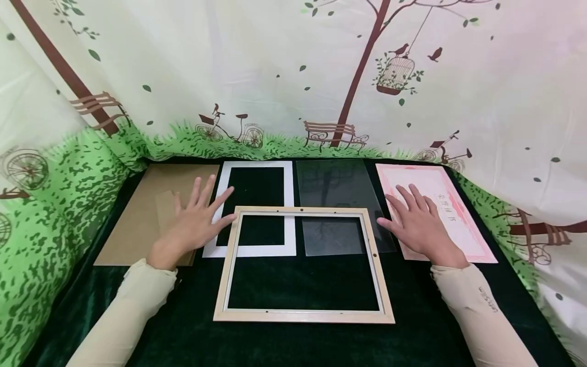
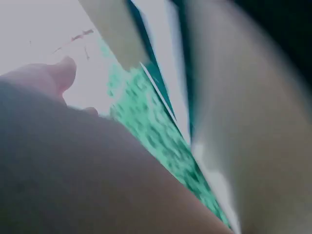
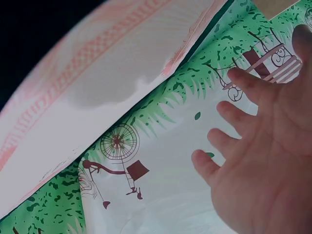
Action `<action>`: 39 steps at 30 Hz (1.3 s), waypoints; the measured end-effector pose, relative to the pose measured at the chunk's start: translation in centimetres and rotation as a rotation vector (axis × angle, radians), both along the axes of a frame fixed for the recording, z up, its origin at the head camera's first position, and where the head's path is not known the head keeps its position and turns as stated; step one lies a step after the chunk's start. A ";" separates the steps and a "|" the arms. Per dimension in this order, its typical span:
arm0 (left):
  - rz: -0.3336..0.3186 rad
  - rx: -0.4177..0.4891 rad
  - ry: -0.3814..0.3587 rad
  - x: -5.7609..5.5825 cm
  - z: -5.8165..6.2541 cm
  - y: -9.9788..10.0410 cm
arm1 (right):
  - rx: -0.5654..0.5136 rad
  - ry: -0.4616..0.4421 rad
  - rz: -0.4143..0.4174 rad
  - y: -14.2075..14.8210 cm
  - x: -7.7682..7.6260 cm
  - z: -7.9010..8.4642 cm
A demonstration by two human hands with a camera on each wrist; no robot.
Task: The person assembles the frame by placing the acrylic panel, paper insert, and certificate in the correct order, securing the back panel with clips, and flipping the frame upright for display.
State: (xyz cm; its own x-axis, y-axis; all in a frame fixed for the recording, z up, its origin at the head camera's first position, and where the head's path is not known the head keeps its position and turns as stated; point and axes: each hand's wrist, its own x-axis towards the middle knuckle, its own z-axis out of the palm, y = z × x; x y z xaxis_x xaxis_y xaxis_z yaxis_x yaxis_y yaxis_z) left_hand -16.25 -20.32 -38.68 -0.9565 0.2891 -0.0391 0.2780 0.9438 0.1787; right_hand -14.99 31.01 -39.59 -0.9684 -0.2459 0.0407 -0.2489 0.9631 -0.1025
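Observation:
A light wooden picture frame (image 1: 304, 316) with nothing in its opening lies front and centre in the head view. My left hand (image 1: 194, 221) spreads its fingers over the brown backing board (image 1: 126, 229), its thumb tip right at the frame's upper left corner. Over the pink-bordered certificate (image 1: 463, 242) is my right hand (image 1: 418, 221), fingers apart, thumb pointing toward the frame's right side. Neither hand grips anything. Between the hands, behind the frame, lie a white mat (image 1: 289, 191) and a clear sheet (image 1: 332, 183). The right wrist view shows the right palm (image 3: 263, 151) with its fingers extended.
A dark green velvet cloth (image 1: 293, 344) covers the table. Behind and around it hangs a white curtain (image 1: 257, 61) printed with trees, benches, bicycles and grass. A long flap (image 1: 165, 209) shows on the backing board, partly behind the left hand.

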 end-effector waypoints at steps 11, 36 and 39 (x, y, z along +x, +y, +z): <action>-0.131 0.040 -0.050 -3.0 3.3 8.3 | 0.019 -0.033 0.042 -1.0 -0.2 -0.2; 0.398 0.982 -0.845 -9.9 1.5 17.4 | 0.026 -0.094 0.011 -1.7 -0.2 -0.1; 0.525 1.215 -0.858 -9.8 1.7 17.6 | 0.028 -0.112 -0.001 -1.7 -0.3 -0.1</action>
State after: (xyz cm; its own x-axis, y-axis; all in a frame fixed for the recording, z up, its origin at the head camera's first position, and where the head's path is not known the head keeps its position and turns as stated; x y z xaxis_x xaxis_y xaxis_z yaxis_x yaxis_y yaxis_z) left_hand -26.04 -2.77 -37.00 -0.7720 0.2065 -0.6011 -0.5991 0.0796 0.7967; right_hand -15.26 29.32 -39.70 -0.9668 -0.2444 -0.0750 -0.2364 0.9663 -0.1023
